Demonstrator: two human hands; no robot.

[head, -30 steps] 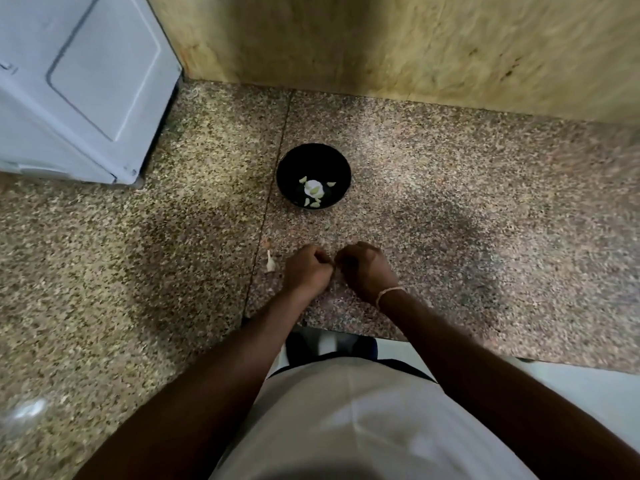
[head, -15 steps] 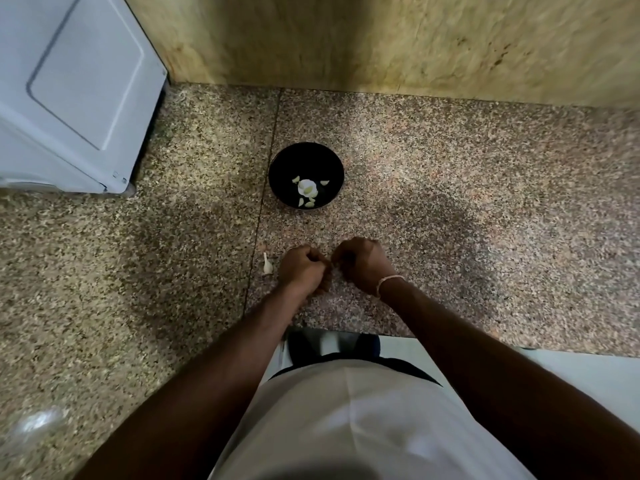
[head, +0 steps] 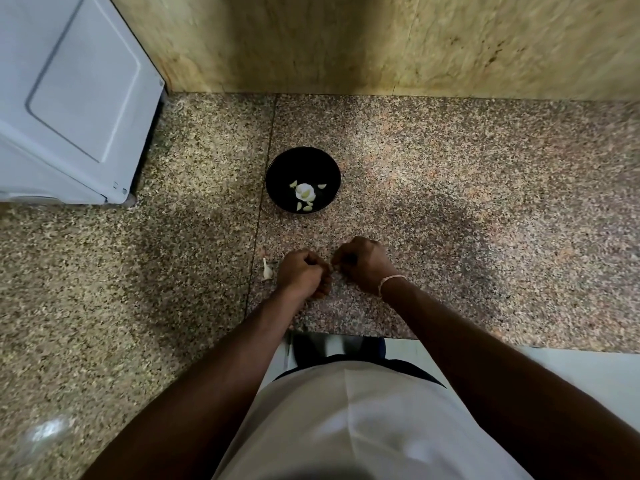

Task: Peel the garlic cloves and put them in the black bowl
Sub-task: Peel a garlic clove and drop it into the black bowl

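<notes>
Bowl (head: 303,180) sits on the counter (head: 485,202), a few cloves (head: 304,195) in it. Both hands, left (head: 300,273) and right (head: 363,263), are side by side just in front of it. A garlic bit (head: 267,270) lies right beside the left one. Appliance (head: 69,98) is back left, wall (head: 381,43) behind.

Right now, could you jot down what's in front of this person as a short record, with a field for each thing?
surface: speckled stone counter, against a tan wall
black bowl: stands beyond the hands, holding several pale garlic pieces
left hand: fingers curled, knuckles up, close to the right hand
right hand: fingers curled; a pale band on its wrist
between the hands: whatever they are working on is hidden by the fingers
loose garlic piece: lies on the counter just left of the left hand
white appliance: far left, on the counter
</notes>
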